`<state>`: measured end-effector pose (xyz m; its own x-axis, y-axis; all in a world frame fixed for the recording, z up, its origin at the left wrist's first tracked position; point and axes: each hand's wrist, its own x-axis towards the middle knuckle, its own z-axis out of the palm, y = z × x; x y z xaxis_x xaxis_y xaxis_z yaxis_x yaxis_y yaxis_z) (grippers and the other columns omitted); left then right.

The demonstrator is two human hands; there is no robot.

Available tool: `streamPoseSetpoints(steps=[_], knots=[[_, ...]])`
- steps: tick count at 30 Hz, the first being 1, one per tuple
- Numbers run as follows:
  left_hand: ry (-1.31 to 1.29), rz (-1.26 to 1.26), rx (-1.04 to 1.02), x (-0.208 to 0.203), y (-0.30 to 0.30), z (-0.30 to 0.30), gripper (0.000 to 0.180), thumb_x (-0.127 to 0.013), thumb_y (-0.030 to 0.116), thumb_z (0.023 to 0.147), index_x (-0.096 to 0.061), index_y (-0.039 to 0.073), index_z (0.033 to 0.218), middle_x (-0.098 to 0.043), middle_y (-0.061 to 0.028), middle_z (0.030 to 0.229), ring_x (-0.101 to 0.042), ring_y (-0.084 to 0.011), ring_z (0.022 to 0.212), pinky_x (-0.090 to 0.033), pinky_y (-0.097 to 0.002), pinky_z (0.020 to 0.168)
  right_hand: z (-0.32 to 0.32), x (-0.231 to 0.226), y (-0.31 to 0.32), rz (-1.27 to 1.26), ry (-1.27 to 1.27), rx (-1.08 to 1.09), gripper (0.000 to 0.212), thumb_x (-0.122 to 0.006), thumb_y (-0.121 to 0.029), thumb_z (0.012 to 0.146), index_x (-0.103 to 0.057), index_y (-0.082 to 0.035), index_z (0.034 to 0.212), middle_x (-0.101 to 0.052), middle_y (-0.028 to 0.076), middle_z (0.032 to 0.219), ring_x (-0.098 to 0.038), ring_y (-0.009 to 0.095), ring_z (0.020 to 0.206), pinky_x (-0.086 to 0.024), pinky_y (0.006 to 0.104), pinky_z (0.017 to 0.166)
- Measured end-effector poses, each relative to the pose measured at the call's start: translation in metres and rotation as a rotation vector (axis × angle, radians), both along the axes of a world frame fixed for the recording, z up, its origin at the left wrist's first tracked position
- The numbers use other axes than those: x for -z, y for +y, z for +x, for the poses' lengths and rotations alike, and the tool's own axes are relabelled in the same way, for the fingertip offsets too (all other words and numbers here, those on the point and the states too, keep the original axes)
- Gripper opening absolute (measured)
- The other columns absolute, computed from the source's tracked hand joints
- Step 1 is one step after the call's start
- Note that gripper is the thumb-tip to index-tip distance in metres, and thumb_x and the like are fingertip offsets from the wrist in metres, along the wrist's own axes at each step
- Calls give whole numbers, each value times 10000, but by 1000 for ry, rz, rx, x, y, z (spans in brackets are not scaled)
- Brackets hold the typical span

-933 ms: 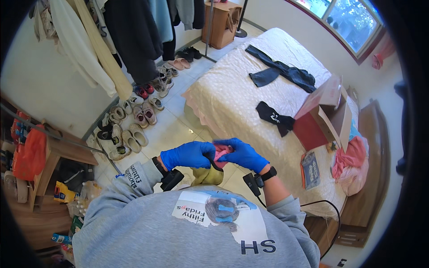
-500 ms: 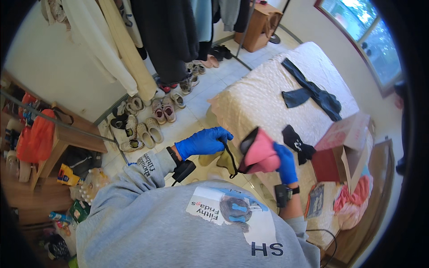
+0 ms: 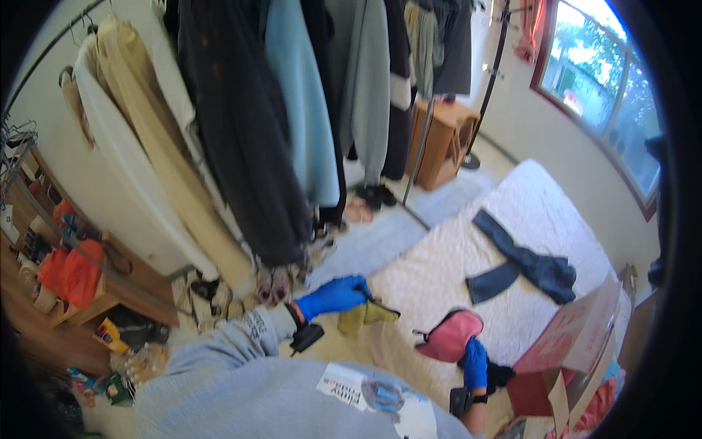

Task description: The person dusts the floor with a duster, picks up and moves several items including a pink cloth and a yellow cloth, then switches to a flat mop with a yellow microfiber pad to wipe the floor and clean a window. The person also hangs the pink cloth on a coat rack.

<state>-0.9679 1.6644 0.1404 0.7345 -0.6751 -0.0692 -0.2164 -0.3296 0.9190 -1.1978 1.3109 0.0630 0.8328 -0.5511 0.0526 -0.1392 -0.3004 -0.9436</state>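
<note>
My left hand (image 3: pixel 333 296), in a blue glove, has its fingers pinched on an olive-green cloth piece (image 3: pixel 365 317) with a dark edge, which hangs at the near side of the bed. To the right, my right hand (image 3: pixel 475 366), also blue-gloved, grips a pink cloth piece (image 3: pixel 450 338) with black edging, held over the bed's near part. The exact kind of either piece does not show. Dark trousers (image 3: pixel 518 260) lie spread on the bed (image 3: pixel 431 260), beyond my right hand. Behind that hand a black garment (image 3: pixel 500 376) is partly hidden.
An open red cardboard box (image 3: pixel 567 333) stands on the bed at right. Clothes (image 3: pixel 241 139) hang from a rack along the wall, with several shoes (image 3: pixel 274 284) on the floor below. A wooden shelf (image 3: pixel 139 282) with a red bag (image 3: pixel 73 272) is at left.
The view has tilted up toward the rack. My hands have drawn apart, and the pink piece has moved right, away from the olive-green one. Its dark opening has turned.
</note>
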Motion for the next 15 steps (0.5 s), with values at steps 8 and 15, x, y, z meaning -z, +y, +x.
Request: streamPoseSetpoints(steps=[8,15], knots=[[138,-224,12,-2,-17,73,229,-542,-18,779,-584,9,1002,-588,-120,1184,-555,-166,1051,-418,-304,941,91,-31,-15,-190,27,-233,290,-436,-98,924,-554,-5,1173,-624,112,1099,-575,188,998,-439,314,882],[140,-231,-19,-7,21,122,156,-458,-5,677,-569,-6,787,-522,-63,783,-509,-144,786,-410,-241,740,115,-45,30,-82,-55,-88,363,-445,-65,919,-463,32,1268,-540,160,1252,-523,235,1144,-395,332,982]])
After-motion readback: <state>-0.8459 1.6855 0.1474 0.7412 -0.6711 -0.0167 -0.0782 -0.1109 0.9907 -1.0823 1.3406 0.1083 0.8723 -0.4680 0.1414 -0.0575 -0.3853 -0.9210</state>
